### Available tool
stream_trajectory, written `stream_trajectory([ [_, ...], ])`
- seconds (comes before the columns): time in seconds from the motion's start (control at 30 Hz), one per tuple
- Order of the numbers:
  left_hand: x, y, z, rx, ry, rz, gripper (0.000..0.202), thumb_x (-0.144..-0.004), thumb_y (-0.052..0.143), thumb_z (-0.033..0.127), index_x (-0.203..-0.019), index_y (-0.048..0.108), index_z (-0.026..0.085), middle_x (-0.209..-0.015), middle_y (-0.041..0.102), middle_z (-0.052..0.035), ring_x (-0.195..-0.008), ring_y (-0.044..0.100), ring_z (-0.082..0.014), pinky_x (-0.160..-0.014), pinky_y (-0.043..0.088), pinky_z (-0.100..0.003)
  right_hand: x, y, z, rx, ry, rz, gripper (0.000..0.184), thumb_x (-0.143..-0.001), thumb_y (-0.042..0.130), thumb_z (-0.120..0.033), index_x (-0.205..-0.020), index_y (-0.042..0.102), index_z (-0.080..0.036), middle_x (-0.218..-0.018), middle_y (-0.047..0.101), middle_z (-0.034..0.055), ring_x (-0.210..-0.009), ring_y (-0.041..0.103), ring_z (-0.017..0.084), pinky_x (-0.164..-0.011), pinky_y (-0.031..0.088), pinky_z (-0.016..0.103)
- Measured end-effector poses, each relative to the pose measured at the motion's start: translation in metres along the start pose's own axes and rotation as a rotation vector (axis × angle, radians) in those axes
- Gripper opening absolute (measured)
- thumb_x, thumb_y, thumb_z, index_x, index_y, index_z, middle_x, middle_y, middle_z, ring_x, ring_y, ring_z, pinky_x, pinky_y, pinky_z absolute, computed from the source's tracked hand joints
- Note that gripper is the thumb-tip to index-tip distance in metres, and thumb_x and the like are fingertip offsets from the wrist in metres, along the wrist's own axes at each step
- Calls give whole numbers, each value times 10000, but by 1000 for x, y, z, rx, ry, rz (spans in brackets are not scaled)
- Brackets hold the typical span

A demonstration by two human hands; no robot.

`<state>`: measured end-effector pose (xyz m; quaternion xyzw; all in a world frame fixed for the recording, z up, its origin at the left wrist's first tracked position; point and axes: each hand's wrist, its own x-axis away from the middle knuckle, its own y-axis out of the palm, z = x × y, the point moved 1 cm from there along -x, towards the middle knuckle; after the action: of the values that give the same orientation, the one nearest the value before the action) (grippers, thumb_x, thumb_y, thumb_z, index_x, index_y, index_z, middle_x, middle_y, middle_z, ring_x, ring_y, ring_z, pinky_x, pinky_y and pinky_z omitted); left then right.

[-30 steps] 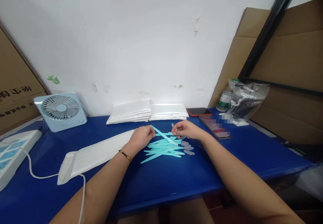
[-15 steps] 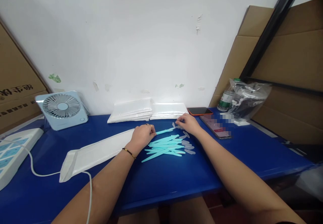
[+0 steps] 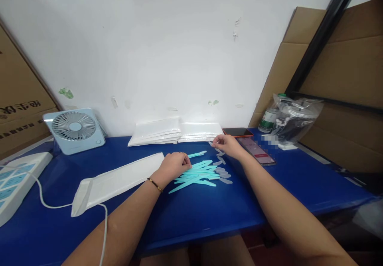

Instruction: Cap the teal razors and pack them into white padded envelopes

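- Your left hand (image 3: 174, 165) is curled, fingertips at the left ends of the teal sticks (image 3: 201, 173); whether they pinch one, you cannot tell from here.
- Your right hand (image 3: 229, 146) has thumb and forefinger brought together, apparently pinching a small clear cover (image 3: 211, 143) at the far side.
- The sticks lie crossed in a loose pile on the surface (image 3: 236, 206), between your hands and a little nearer to you; a single teal stick (image 3: 198, 154) lies just beyond, partly behind your left fingers.
- They look like light, fairly stiff plastic: take one by the middle of its handle, lifting gently, since crossed neighbours may slide along.
- More clear pieces (image 3: 224, 175) lie right of the pile. They look thin, light and perhaps slippery, so pinch them by the edges without squeezing hard.
- A white pouch (image 3: 125, 177) stretches left of your left hand; it looks soft and likely to crease.
- White packets (image 3: 200, 131) are stacked along the far wall, with a phone (image 3: 257, 152) to the right and a fan (image 3: 74, 128) at the far left.
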<state>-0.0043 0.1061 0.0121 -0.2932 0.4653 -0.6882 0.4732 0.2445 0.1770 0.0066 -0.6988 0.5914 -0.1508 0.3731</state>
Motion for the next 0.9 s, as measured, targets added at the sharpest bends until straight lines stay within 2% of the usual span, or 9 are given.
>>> stream_trajectory([
  [0.13,-1,0,-1,4,35,17,229,-687,643,440,-798,643,239,-809,671,18,-734,595,-152,-592,368,-235,8,-14,1,-233,7,-116,298,-666,687,-414,-794,629,-150,-583,613,13,-547,586,140,-540,458,247],
  [0.27,-3,1,4,-44,75,-27,126,-707,633,351,-754,659,237,-776,679,13,-713,593,-147,-583,361,-234,13,-16,-2,-318,46,-172,322,-660,709,-390,-866,647,-150,-645,663,40,-627,657,186,-589,517,271],
  [0.33,-2,1,7,-101,87,-12,92,-726,615,315,-739,663,238,-775,683,8,-726,598,-156,-604,364,-241,15,-16,-4,-299,48,-203,324,-675,697,-388,-895,658,-153,-639,669,40,-634,662,190,-598,519,272],
  [0.53,1,-1,13,-235,166,32,171,-746,611,376,-822,683,240,-848,694,-30,-786,616,-200,-652,377,-270,15,-15,-5,-193,-42,-214,266,-674,677,-344,-854,676,-148,-624,635,23,-593,609,152,-558,476,241],
  [0.73,0,1,17,-357,99,41,211,-776,469,209,-712,670,190,-767,684,-83,-737,616,-208,-656,396,-289,16,-14,-7,-166,-61,-257,246,-676,667,-330,-845,673,-152,-640,635,26,-599,588,143,-557,461,234],
  [0.9,-1,3,10,-270,73,98,180,-707,481,173,-702,655,218,-755,680,-40,-700,601,-185,-586,378,-259,17,-13,-5,-121,-92,-277,216,-696,648,-321,-838,679,-160,-700,659,41,-634,601,154,-581,471,241],
])
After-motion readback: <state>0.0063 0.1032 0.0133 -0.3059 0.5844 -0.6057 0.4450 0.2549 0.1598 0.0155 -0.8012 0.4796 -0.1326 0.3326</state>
